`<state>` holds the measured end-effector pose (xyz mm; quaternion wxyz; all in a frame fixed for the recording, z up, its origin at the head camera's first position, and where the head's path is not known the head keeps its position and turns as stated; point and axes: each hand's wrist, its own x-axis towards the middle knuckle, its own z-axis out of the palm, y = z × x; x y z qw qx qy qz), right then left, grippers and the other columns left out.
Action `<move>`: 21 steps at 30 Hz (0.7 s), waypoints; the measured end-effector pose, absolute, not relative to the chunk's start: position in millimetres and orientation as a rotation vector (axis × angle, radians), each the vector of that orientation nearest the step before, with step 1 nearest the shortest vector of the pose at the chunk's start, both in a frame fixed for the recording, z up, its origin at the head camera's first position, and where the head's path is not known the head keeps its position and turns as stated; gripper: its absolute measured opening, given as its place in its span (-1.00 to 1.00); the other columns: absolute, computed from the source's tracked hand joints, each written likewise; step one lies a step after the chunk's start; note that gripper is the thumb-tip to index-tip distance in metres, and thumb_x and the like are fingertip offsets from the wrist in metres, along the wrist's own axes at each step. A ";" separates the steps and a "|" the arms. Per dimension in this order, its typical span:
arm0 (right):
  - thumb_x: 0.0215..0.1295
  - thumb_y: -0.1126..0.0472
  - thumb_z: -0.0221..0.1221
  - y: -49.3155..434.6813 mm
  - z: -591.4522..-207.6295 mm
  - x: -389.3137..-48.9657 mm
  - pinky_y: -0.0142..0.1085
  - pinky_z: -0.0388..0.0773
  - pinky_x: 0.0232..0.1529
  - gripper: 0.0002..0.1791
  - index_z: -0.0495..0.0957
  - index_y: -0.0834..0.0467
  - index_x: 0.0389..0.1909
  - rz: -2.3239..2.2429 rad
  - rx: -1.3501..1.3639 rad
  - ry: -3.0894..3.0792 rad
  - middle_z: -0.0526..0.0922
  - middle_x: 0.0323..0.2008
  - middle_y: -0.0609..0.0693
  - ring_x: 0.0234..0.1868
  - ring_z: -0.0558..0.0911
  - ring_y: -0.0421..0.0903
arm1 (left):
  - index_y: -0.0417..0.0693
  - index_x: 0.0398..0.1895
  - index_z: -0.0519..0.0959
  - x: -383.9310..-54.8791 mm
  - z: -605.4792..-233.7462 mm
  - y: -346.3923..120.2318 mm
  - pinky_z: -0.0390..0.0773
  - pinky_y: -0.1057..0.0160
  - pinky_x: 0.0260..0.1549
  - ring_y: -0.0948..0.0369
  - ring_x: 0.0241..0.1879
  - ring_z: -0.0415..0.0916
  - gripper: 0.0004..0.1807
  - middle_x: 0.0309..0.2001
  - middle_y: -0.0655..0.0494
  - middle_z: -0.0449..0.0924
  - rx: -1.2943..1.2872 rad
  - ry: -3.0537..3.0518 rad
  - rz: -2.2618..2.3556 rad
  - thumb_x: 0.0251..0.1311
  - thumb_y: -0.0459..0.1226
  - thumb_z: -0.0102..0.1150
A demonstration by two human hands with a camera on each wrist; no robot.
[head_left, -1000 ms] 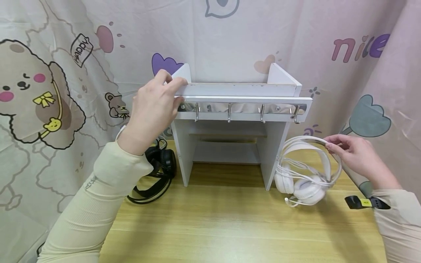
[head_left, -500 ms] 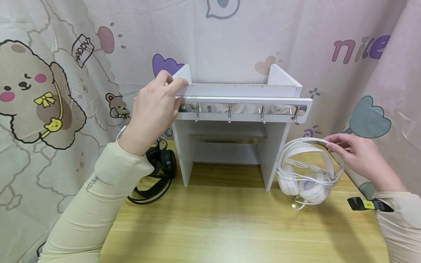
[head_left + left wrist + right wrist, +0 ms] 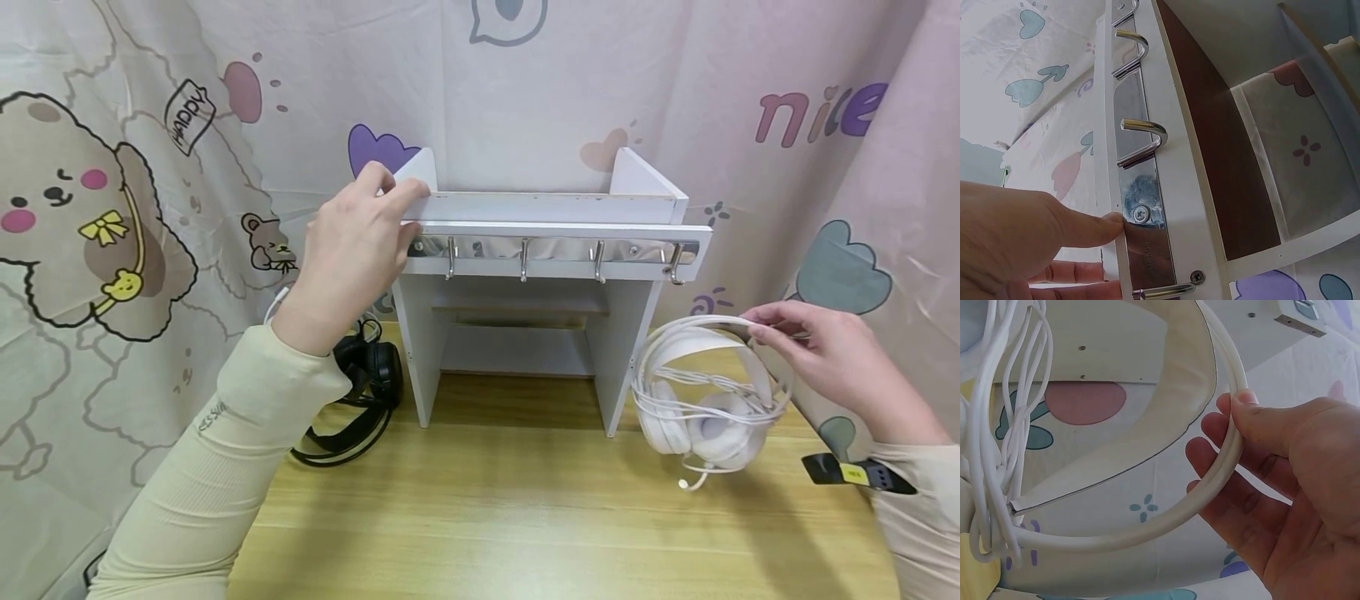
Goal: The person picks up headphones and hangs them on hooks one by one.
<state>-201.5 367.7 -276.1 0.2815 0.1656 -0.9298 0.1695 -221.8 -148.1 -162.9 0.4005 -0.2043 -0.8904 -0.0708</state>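
Observation:
My left hand (image 3: 348,254) holds the left end of the hook rail (image 3: 562,267) on a white desk shelf (image 3: 555,208). In the left wrist view its thumb presses the rail's front edge, with fingers behind it. Several metal hooks (image 3: 1144,128) stick out of the rail, all bare. At the shelf's right side my right hand (image 3: 836,362) pinches the headband of white headphones (image 3: 663,425) between thumb and fingers. Their cable (image 3: 985,425) is looped in a coil around the headphones, and the ear cups hang low near the table. The right wrist view shows the thin outer band in the fingers.
Black headphones (image 3: 382,371) lie on the wooden table (image 3: 480,517) left of the shelf, partly behind my left sleeve (image 3: 255,400). A printed curtain (image 3: 525,100) hangs behind. A black strap with a yellow label (image 3: 855,473) is at my right wrist.
The right hand and white headphones have shifted slightly right and down, away from the shelf's side panel. The cable end has swung right. The left hand keeps its hold on the rail.

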 end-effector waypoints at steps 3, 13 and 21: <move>0.41 0.35 0.38 366.6 -274.0 -198.6 -0.70 0.41 -0.39 -0.86 0.78 0.08 -0.10 0.450 0.463 -2.475 0.78 -0.40 -0.09 -0.39 0.50 -0.65 | 0.04 0.21 0.64 -221.6 -162.6 -147.7 0.72 -0.20 -0.44 -0.15 -0.27 0.61 -0.69 -0.01 -0.16 0.55 -0.515 -2.258 -0.176 0.46 -0.29 0.33; 0.31 0.39 0.45 363.2 -265.7 -186.7 -0.79 0.44 -0.31 -0.79 0.78 0.02 -0.15 0.428 0.514 -2.407 0.69 -0.39 -0.40 -0.40 0.49 -0.66 | 0.03 0.22 0.64 -221.2 -162.3 -147.7 0.72 -0.20 -0.43 -0.15 -0.27 0.61 -0.68 -0.01 -0.17 0.55 -0.515 -2.256 -0.174 0.46 -0.30 0.33; 0.28 0.40 0.46 354.6 -259.1 -180.4 -0.78 0.47 -0.28 -0.76 0.81 0.01 -0.14 0.431 0.576 -2.376 0.65 -0.28 -0.57 -0.29 0.50 -0.76 | 0.04 0.22 0.65 -221.4 -162.2 -147.4 0.72 -0.20 -0.43 -0.15 -0.27 0.61 -0.68 -0.02 -0.17 0.55 -0.515 -2.253 -0.182 0.46 -0.31 0.33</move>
